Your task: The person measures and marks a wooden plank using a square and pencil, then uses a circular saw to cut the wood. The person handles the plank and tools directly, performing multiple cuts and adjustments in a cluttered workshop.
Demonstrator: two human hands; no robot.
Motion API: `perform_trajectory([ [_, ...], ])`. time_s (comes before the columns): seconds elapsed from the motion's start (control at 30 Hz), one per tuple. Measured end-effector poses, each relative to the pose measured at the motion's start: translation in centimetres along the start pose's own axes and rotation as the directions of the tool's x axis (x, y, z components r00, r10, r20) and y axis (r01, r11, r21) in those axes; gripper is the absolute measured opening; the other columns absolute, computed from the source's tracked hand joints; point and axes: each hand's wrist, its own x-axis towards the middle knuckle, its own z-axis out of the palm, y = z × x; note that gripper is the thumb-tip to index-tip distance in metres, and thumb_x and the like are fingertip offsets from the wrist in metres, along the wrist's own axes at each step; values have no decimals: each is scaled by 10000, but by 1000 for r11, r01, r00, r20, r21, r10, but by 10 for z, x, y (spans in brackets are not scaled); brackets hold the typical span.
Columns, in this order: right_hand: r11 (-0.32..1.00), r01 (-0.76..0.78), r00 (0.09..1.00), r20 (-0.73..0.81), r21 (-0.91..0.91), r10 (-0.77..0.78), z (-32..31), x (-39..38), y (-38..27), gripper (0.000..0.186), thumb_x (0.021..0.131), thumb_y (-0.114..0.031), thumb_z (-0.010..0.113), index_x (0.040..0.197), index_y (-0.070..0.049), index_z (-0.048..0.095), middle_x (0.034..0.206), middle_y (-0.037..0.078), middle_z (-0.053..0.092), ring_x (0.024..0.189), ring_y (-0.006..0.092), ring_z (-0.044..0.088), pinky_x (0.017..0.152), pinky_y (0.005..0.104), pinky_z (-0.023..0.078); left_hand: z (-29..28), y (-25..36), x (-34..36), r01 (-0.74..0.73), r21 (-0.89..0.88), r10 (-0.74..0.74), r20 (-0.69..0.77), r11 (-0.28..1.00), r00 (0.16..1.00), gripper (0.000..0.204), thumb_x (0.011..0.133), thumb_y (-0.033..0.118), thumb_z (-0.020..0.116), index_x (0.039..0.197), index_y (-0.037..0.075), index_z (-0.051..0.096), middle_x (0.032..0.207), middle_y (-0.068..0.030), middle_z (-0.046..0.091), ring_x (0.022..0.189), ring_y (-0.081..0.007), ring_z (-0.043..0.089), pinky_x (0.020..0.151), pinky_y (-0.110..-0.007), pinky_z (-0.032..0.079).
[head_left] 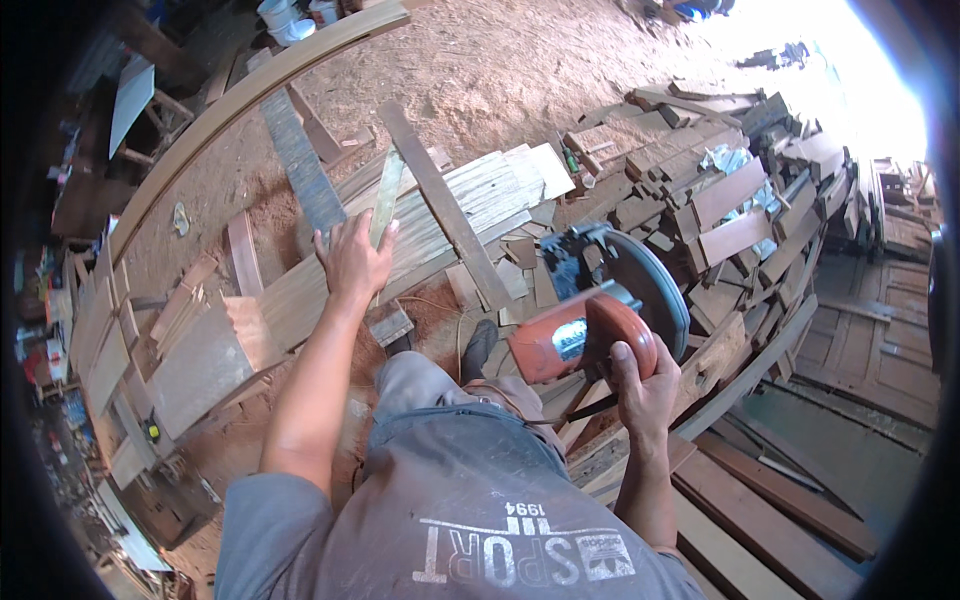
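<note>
My right hand [645, 390] grips the rear handle of a circular saw [560, 340] with an orange-red motor body and a grey blade guard. The saw is held up and tilted to my right, above offcuts. My left hand [355, 255] is out ahead over a stack of pale boards [470, 205]. A narrow pale strip [387, 190] passes between its thumb and fingers, and the hand seems to hold it; the fingertips are partly hidden. Two narrow boards lie across the stack: a dark bluish one [300, 165] left of the hand and a brown one [440, 200] to its right.
A large heap of wood offcuts [720, 215] fills the right side. Long planks [770, 500] lie near my right elbow. A long curved-looking beam [250, 90] runs along the far left. Sawdust covers the ground [480, 80]. A cord [590, 408] hangs from the saw by my leg.
</note>
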Motion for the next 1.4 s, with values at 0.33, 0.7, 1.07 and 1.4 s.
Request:
perform_trajectory([
  [0.33,997,65,983,174,-42,-57,42,18,-20,388,896,-191,912,1169,40,761,987,149,809,881,184,775,809,331,605,17,-19,0,-36,-46,34,-32,998,999,558,1063,542,644,1387,90,696,1294,-132,736,1264,-347,639,1164,-554,355],
  [0.7,979,99,976,211,-176,-61,59,41,-30,433,898,-258,912,1181,32,760,977,181,815,886,259,815,822,366,624,12,-14,3,-69,-14,68,-47,998,997,548,1064,534,641,1371,84,694,1249,-128,739,1222,-349,650,1108,-557,390],
  [1.07,967,23,965,260,-254,46,88,56,-34,368,961,-268,854,1151,28,744,942,193,796,868,267,780,819,393,583,-6,-1,0,-21,6,21,-10,1000,1000,577,1053,524,651,1385,53,686,1220,-149,724,1198,-360,634,1103,-584,389],
  [1.4,984,37,953,303,-172,17,97,67,-28,388,995,-286,830,1176,44,738,943,151,783,859,180,716,810,354,570,-2,-4,0,-24,-39,23,-32,999,999,578,1048,538,641,1353,55,733,1181,-161,728,1187,-348,637,1143,-571,361],
])
